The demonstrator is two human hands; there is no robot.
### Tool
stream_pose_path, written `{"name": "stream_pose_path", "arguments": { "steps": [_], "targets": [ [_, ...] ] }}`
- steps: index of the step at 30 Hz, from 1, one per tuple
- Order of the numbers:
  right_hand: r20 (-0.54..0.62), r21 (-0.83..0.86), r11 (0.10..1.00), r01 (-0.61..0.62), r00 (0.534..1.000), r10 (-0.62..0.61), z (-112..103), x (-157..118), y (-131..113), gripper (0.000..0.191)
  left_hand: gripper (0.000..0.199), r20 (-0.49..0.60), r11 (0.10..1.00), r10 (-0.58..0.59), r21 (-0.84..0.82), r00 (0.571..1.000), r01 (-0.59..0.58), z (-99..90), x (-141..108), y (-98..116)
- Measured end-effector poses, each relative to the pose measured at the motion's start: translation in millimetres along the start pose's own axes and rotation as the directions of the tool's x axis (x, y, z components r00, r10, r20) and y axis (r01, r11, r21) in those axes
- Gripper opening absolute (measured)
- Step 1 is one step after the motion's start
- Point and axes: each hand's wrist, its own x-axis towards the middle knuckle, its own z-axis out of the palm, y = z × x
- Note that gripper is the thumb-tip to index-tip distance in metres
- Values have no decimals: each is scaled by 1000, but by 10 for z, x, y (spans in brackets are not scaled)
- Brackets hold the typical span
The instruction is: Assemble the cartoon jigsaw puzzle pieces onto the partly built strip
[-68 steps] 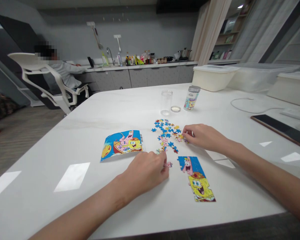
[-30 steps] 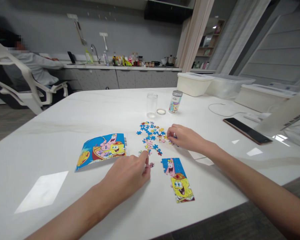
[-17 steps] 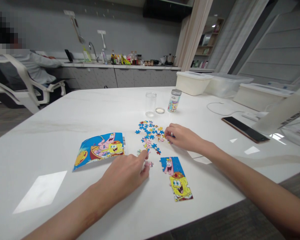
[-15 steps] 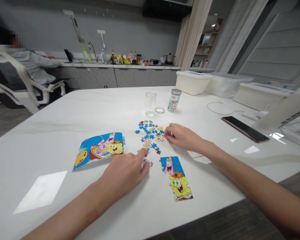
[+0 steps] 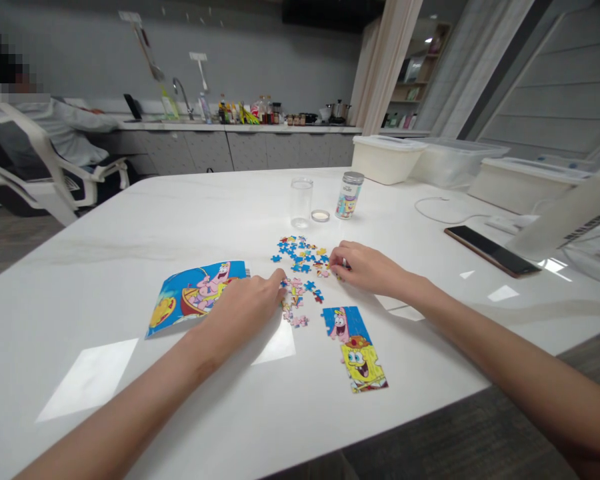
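Loose puzzle pieces (image 5: 300,257), mostly blue with some pink and yellow, lie scattered mid-table. My left hand (image 5: 247,297) is at their left side, fingers curled down by the pink pieces (image 5: 294,293); what its fingertips hold, if anything, is hidden. At the right edge of the pile, my right hand (image 5: 363,267) has its fingers bent together, with something small and unclear at the tips. Nearer to me lies a joined puzzle section (image 5: 355,350) with a pink and a yellow character. A picture sheet (image 5: 195,293) rests partly behind my left hand.
Behind the pieces stand an open clear jar (image 5: 301,203), a flat lid (image 5: 321,216) and a printed can (image 5: 349,195). A phone (image 5: 490,251), a cable and storage boxes (image 5: 387,159) are on the right. A person in grey (image 5: 65,130) sits at far left.
My left hand has moved up and slightly left, uncovering pink pieces and covering more of the sheet. My right hand stays by the pile's right edge. The view has shifted slightly.
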Motion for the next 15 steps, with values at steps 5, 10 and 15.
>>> {"name": "stream_pose_path", "arguments": {
  "steps": [5,10,15],
  "targets": [
    [-4,-4,1000,4,1000,-4,5,-8,12,13,30,28,997,-26,-71,999,28,-8,14,-12],
    [3,1,1000,11,1000,-11,4,-9,18,13,32,4,989,-75,-129,997,75,17,40,-30],
    [8,-2,1000,-1,1000,1,-15,-10,-2,11,35,13,979,-83,-188,996,84,27,38,-44]
  ]
}}
